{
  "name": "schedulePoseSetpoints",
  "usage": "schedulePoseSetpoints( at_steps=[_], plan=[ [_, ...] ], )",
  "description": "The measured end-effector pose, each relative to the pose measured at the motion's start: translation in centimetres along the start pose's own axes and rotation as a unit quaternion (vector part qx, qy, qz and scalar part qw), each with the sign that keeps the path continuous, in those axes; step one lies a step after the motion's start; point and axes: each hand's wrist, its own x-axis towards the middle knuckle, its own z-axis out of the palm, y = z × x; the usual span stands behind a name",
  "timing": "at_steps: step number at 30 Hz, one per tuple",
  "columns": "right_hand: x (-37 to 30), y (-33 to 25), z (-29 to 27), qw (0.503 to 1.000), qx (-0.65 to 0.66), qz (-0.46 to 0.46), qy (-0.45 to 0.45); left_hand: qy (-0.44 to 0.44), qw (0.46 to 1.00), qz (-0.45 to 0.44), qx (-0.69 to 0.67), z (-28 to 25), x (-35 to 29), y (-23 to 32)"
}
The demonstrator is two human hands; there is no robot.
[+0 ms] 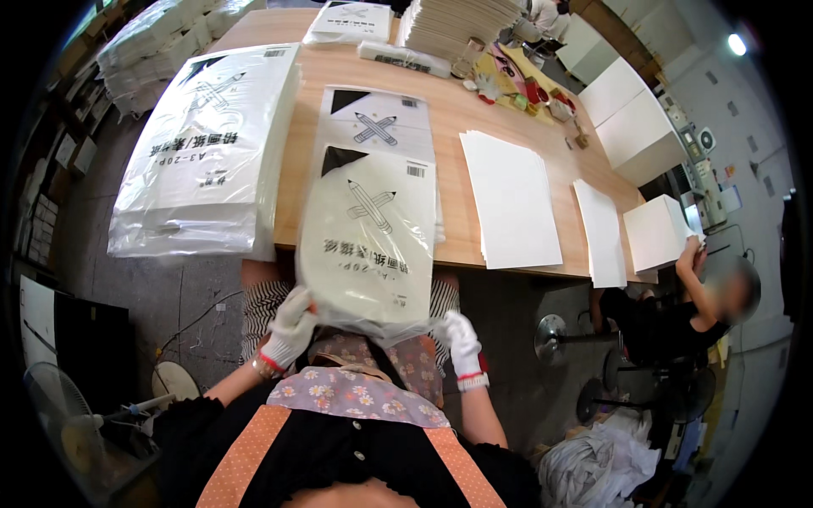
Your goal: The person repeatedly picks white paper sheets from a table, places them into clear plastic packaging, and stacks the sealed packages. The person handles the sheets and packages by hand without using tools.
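Observation:
A clear plastic bag of drawing paper (364, 245), printed with crossed pencils and a black corner, reaches from the table edge toward my lap. My left hand (292, 324), in a white knit glove, is closed on its near left corner. At the near right corner my right hand (463, 340), gloved alike, pinches the loose plastic edge. Beneath its far end lies another printed bag (377, 118), partly covered. To the left, a tall stack of filled bags (203, 144) overhangs the table edge.
White paper sheets (512, 203) and a narrower stack (600, 233) lie right on the wooden table (330, 68). A tall paper pile (457, 25) and tools (533, 93) stand at the back. A seated co-worker (677, 313) handles paper at right; a fan (72, 423) is lower left.

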Motion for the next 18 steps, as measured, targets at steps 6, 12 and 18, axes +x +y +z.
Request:
schedulePoseSetpoints(
  at_steps=[6, 12, 18],
  plan=[
    [2.6, -8.0, 12.2, 0.971, -0.043, -0.106, -0.21, -0.013, 0.967, 0.251, 0.038, -3.6, 6.1, 7.9],
    [10.2, -18.6, 22.6, 0.719, 0.509, 0.275, -0.384, 0.338, 0.85, 0.333, -0.226, -12.5, 8.6, 9.4],
    [7.2, -23.5, 31.2, 0.854, 0.196, 0.126, -0.464, 0.496, 0.832, 0.089, -0.233, -28.0, 7.8, -1.9]
  ],
)
